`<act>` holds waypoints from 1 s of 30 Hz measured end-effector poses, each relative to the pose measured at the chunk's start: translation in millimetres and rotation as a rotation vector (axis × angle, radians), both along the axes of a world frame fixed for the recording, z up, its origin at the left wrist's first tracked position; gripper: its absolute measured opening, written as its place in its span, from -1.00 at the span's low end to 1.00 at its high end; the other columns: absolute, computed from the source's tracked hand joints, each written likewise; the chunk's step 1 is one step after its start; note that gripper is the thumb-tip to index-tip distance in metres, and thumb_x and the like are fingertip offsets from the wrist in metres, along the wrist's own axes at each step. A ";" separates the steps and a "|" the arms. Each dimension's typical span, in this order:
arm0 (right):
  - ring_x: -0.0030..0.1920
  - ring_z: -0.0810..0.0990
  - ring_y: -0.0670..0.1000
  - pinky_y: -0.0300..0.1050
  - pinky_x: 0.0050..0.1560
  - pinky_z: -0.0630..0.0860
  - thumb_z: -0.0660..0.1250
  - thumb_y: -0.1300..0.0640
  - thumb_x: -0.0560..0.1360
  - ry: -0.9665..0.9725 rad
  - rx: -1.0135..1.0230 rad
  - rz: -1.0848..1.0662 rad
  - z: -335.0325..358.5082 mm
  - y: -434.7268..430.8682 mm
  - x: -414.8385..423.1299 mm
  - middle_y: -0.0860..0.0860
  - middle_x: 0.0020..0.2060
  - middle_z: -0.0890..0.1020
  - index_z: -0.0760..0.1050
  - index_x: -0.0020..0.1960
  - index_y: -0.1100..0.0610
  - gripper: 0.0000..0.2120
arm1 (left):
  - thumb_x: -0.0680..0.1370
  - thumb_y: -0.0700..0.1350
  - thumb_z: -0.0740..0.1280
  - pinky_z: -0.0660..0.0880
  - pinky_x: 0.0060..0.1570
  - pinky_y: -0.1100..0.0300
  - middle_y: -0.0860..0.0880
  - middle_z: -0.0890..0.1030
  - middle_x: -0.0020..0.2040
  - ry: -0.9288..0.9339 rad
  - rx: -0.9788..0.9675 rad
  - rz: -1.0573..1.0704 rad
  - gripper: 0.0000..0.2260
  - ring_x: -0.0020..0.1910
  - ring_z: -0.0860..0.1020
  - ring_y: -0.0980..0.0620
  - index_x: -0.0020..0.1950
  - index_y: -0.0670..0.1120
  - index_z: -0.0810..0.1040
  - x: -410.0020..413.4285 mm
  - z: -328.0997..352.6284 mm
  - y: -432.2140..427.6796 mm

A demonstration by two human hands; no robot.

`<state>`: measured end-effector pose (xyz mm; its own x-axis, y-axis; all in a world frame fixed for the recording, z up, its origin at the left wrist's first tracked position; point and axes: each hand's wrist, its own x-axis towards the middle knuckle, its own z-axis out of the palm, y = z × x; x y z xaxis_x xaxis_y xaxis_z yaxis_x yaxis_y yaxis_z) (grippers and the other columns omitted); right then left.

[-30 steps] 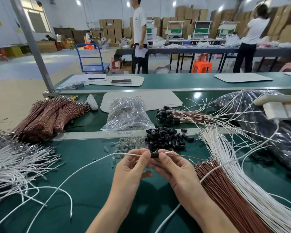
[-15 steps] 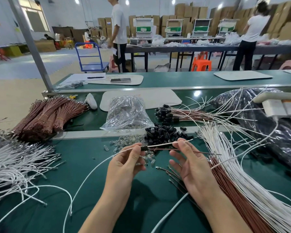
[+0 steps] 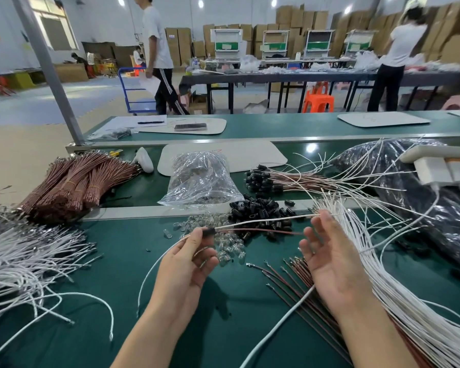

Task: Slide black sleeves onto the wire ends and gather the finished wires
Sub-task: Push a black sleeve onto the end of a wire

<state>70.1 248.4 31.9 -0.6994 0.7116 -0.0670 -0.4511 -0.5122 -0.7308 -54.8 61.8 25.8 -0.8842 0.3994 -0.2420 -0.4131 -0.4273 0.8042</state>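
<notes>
My left hand (image 3: 189, 264) pinches a black sleeve (image 3: 209, 231) between thumb and forefinger. A white wire (image 3: 263, 221) and a brown wire (image 3: 260, 230) run out of the sleeve toward the right. My right hand (image 3: 329, 258) is spread, palm up, with its fingertips at the far ends of those two wires. Loose black sleeves (image 3: 260, 211) lie heaped just behind the hands. Finished wires with black sleeves (image 3: 266, 179) lie further back. White wires (image 3: 383, 277) and brown wires (image 3: 303, 290) fan out on the right.
A clear bag (image 3: 199, 179) and small glass bulbs (image 3: 229, 248) lie at the centre of the green table (image 3: 117, 261). Bundled brown wires (image 3: 72, 181) and loose white wires (image 3: 24, 258) fill the left. A black bag (image 3: 422, 203) and a white power strip (image 3: 441, 168) are on the right.
My hands have parted: the right one let go of the sleeve and opened out to the right along the wires. The left hand keeps the sleeve. A person behind walked left.
</notes>
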 end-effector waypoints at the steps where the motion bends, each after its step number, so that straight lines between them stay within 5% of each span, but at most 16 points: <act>1: -0.24 0.65 -0.13 -0.27 -0.27 0.62 0.47 0.01 0.41 -0.006 -0.003 -0.022 0.3 2.2 1.6 -0.07 -0.19 0.69 0.64 -0.10 0.01 -0.89 | 0.57 -0.12 0.38 0.59 -0.40 0.29 -0.05 0.66 -0.27 -0.011 -0.002 0.003 -0.84 -0.43 0.57 0.12 -0.09 -0.16 0.71 -0.6 0.8 -0.8; 5: -0.24 0.65 -0.15 -0.29 -0.27 0.60 0.48 -0.01 0.45 -0.006 -0.029 -0.101 1.7 9.7 8.4 -0.10 -0.16 0.69 0.68 -0.08 -0.04 -0.92 | 0.61 -0.11 0.36 0.58 -0.41 0.29 -0.04 0.66 -0.27 -0.022 -0.002 0.022 -0.76 -0.43 0.56 0.13 -0.18 -0.14 0.74 -3.1 1.5 -2.3; 10: -0.18 0.65 -0.16 -0.30 -0.17 0.59 0.52 -0.10 0.43 -0.002 -0.094 -0.224 1.0 19.4 18.0 -0.13 -0.10 0.67 0.62 0.18 -0.02 -0.64 | 0.61 -0.10 0.36 0.58 -0.40 0.28 -0.04 0.66 -0.26 0.000 -0.004 0.058 -0.83 -0.41 0.57 0.13 -0.02 -0.19 0.67 -7.3 1.5 -5.4; 17: -0.17 0.57 -0.16 -0.31 -0.18 0.56 0.52 -0.10 0.42 0.039 -0.072 -0.294 3.1 26.4 22.6 -0.14 -0.12 0.64 0.60 0.15 -0.04 -0.66 | 0.62 -0.09 0.35 0.57 -0.40 0.29 -0.03 0.66 -0.29 0.026 0.010 0.088 -0.73 -0.40 0.58 0.13 -0.22 -0.10 0.75 -9.9 3.8 -9.1; 20: -0.16 0.58 -0.13 -0.30 -0.24 0.59 0.44 -0.05 0.49 0.008 -0.052 -0.315 1.3 24.5 16.6 -0.10 -0.08 0.64 0.52 0.36 0.02 -0.54 | 0.62 -0.10 0.36 0.58 -0.39 0.27 -0.05 0.66 -0.28 0.014 0.014 0.112 -0.79 -0.38 0.60 0.12 -0.12 -0.14 0.71 -11.8 2.0 -10.1; 23: -0.27 0.60 -0.15 -0.29 -0.28 0.58 0.29 0.04 0.64 -0.199 0.138 -0.418 -6.9 13.7 6.8 0.01 -0.07 0.59 0.27 0.52 0.07 -0.51 | 0.63 -0.10 0.36 0.60 -0.35 0.27 -0.05 0.68 -0.26 -0.020 0.021 0.167 -0.83 -0.35 0.63 0.10 -0.04 -0.17 0.67 -15.3 -0.5 -12.6; 25: -0.37 0.56 -0.17 -0.30 -0.36 0.54 0.24 0.15 0.65 -0.302 0.391 -0.477 -8.2 -2.5 -0.3 0.01 -0.13 0.58 0.36 0.38 0.01 -0.69 | 0.63 -0.10 0.36 0.60 -0.34 0.27 -0.05 0.69 -0.25 -0.040 0.026 0.191 -0.84 -0.34 0.64 0.10 -0.02 -0.18 0.64 -17.4 -1.9 -13.9; 28: -0.36 0.57 -0.08 -0.27 -0.40 0.52 0.23 0.17 0.63 -0.267 0.625 -0.166 -5.1 -28.3 -7.1 -0.02 -0.26 0.64 0.60 0.01 -0.04 -0.81 | 0.64 -0.11 0.34 0.59 -0.37 0.28 -0.04 0.67 -0.29 0.014 -0.037 0.202 -0.83 -0.38 0.62 0.11 -0.07 -0.17 0.64 -14.6 -2.7 -11.0; 30: -0.28 0.63 0.00 -0.24 -0.33 0.56 0.28 0.03 0.59 -0.297 0.604 0.208 -1.8 -43.3 -9.1 0.04 -0.19 0.70 0.68 -0.02 -0.01 -0.81 | 0.65 -0.11 0.33 0.58 -0.38 0.27 -0.04 0.65 -0.29 0.092 -0.089 0.208 -0.80 -0.38 0.59 0.11 -0.10 -0.14 0.66 -10.2 -2.0 -8.2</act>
<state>60.9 205.1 30.2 -0.8386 0.5375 0.0886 -0.1252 -0.0319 -0.9916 -65.0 53.6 23.9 -0.9652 0.1874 -0.1824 -0.2467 -0.4213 0.8727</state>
